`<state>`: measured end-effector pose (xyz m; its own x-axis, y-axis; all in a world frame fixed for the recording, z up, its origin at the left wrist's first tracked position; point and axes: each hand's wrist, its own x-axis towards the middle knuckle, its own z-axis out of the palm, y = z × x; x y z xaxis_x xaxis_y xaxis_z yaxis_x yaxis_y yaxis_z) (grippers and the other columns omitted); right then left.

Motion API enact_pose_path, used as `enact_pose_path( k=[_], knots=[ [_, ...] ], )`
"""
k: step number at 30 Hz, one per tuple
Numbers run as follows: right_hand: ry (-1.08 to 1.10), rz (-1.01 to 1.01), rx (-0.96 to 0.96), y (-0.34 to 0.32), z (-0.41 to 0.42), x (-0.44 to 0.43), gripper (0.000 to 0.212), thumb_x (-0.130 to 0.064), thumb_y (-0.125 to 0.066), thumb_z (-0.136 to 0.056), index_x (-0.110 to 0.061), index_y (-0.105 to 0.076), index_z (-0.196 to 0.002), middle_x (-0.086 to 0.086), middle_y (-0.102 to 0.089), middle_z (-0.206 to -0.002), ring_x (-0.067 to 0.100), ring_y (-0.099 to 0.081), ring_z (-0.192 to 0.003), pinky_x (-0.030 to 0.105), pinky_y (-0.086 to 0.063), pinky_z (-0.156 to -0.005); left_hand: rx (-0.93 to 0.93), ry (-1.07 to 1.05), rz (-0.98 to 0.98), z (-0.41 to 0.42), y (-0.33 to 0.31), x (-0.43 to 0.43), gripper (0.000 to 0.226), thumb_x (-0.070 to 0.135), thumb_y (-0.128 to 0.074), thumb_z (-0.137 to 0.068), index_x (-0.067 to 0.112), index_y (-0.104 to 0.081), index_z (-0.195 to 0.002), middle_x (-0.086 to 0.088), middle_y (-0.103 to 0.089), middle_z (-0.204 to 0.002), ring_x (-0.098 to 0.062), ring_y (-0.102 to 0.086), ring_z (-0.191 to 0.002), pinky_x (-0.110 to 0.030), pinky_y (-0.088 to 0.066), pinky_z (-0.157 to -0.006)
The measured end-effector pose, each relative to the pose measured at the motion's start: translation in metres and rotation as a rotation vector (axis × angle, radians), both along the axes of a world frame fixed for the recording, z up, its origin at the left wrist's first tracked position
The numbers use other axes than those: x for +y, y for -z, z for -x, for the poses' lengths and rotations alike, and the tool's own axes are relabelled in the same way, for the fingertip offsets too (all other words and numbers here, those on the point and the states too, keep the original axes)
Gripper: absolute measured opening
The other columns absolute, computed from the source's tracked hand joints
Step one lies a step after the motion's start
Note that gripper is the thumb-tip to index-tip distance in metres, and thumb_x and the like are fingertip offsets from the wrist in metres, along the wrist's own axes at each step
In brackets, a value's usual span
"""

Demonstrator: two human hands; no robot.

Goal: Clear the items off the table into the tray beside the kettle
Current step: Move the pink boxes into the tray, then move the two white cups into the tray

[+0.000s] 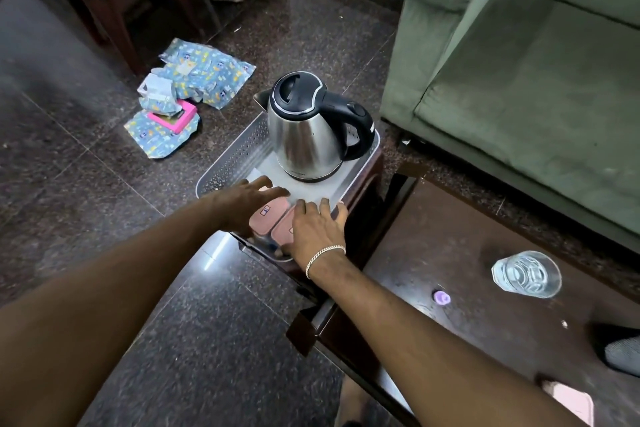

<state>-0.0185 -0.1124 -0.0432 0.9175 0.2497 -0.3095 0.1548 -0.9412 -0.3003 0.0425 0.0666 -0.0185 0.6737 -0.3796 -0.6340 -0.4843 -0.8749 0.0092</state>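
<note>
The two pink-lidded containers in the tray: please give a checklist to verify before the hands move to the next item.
1. Both pink-lidded containers inside the tray: ok.
2. Left hand released: cannot tell.
3. Right hand released: cannot tell, it rests on a lid.
4. Kettle upright, apart from the containers: ok.
5. Table cleared: not ok; glass and purple cap remain.

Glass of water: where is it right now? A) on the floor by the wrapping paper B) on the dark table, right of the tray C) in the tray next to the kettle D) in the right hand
B: the glass of water stands on the dark table, apart from the tray where both hands rest on pink-lidded containers.
</note>
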Motion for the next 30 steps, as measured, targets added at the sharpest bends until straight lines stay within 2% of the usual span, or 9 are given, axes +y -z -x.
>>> enact_pose_path(
  k=[2, 6, 11, 13, 15, 18, 23, 27, 30],
  knots=[
    [0.009, -0.034, -0.036, -0.004, 0.003, -0.008, 0.104, -0.065, -0.074, -0.071, -0.008, -0.035, -0.149, 0.009, -0.051, -0.143, 0.033, -0.026, -0.147, 0.057, -0.016, -0.115, -0.032, 0.013, -0.019, 0.002, -0.004, -0.001, 0.118, 0.035, -0.089, -0.072, 0.037, -0.012, -0.162, -0.007, -0.027, -0.159, -0.036, -0.050, -0.128, -0.040, -0.045, -0.106],
    [0.051, -0.098, -0.177, -0.017, 0.011, -0.040, 0.093, -0.056, -0.074, -0.075, -0.013, -0.036, -0.149, 0.004, -0.050, -0.143, 0.028, -0.029, -0.146, 0.056, -0.017, -0.112, -0.127, 0.015, 0.043, 0.003, -0.019, -0.012, 0.113, 0.034, -0.089, -0.075, 0.039, -0.016, -0.161, -0.004, -0.023, -0.162, -0.033, -0.040, -0.136, -0.048, -0.048, -0.107],
    [0.129, -0.122, -0.244, -0.032, 0.023, -0.113, 0.084, -0.057, -0.070, -0.080, -0.017, -0.040, -0.147, 0.002, -0.051, -0.146, 0.024, -0.035, -0.144, 0.049, -0.024, -0.109, -0.282, 0.084, 0.170, 0.010, -0.040, -0.061, 0.106, 0.047, -0.091, -0.066, 0.032, -0.031, -0.153, -0.004, -0.034, -0.152, -0.032, -0.040, -0.133, -0.051, -0.050, -0.099],
    [0.148, -0.130, -0.238, -0.034, 0.035, -0.145, 0.077, -0.055, -0.068, -0.083, -0.018, -0.042, -0.146, 0.001, -0.053, -0.142, 0.023, -0.041, -0.139, 0.045, -0.031, -0.103, -0.352, 0.123, 0.268, 0.019, -0.043, -0.085, 0.098, 0.049, -0.088, -0.069, 0.025, -0.037, -0.149, -0.006, -0.042, -0.144, -0.034, -0.045, -0.126, -0.052, -0.052, -0.096],
    [0.172, -0.115, -0.206, -0.033, 0.054, -0.181, 0.070, -0.052, -0.066, -0.086, -0.019, -0.045, -0.144, 0.001, -0.055, -0.137, 0.024, -0.048, -0.130, 0.044, -0.037, -0.098, -0.385, 0.175, 0.361, 0.033, -0.042, -0.117, 0.091, 0.053, -0.081, -0.074, 0.022, -0.039, -0.148, -0.007, -0.046, -0.140, -0.034, -0.049, -0.122, -0.050, -0.050, -0.099],
    [0.213, -0.084, -0.110, -0.022, 0.096, -0.231, 0.063, -0.047, -0.066, -0.088, -0.020, -0.049, -0.142, 0.002, -0.057, -0.131, 0.028, -0.054, -0.119, 0.044, -0.043, -0.093, -0.315, 0.229, 0.436, 0.067, -0.027, -0.173, 0.088, 0.057, -0.074, -0.076, 0.021, -0.040, -0.149, -0.007, -0.046, -0.140, -0.030, -0.050, -0.120, -0.043, -0.046, -0.103],
    [0.260, -0.081, 0.034, 0.008, 0.171, -0.293, 0.059, -0.045, -0.067, -0.087, -0.017, -0.054, -0.137, 0.004, -0.059, -0.123, 0.029, -0.057, -0.114, 0.038, -0.043, -0.096, -0.082, 0.291, 0.433, 0.131, 0.011, -0.243, 0.087, 0.057, -0.072, -0.080, 0.020, -0.039, -0.152, -0.004, -0.043, -0.143, -0.027, -0.050, -0.120, -0.047, -0.050, -0.098],
    [0.264, -0.071, 0.160, 0.031, 0.219, -0.314, 0.068, -0.054, -0.063, -0.088, -0.019, -0.048, -0.144, 0.000, -0.054, -0.136, 0.025, -0.051, -0.123, 0.037, -0.041, -0.104, 0.027, 0.354, 0.329, 0.174, 0.041, -0.274, 0.084, 0.057, -0.072, -0.080, 0.017, -0.041, -0.148, -0.004, -0.042, -0.143, -0.028, -0.048, -0.119, -0.047, -0.049, -0.095],
    [0.240, -0.041, 0.209, 0.044, 0.249, -0.320, 0.073, -0.060, -0.061, -0.085, -0.020, -0.047, -0.145, 0.000, -0.051, -0.138, 0.025, -0.051, -0.123, 0.038, -0.043, -0.103, 0.075, 0.366, 0.280, 0.197, 0.060, -0.283, 0.083, 0.053, -0.075, -0.078, 0.016, -0.043, -0.144, -0.004, -0.042, -0.144, -0.028, -0.047, -0.123, -0.047, -0.049, -0.095]
  ],
)
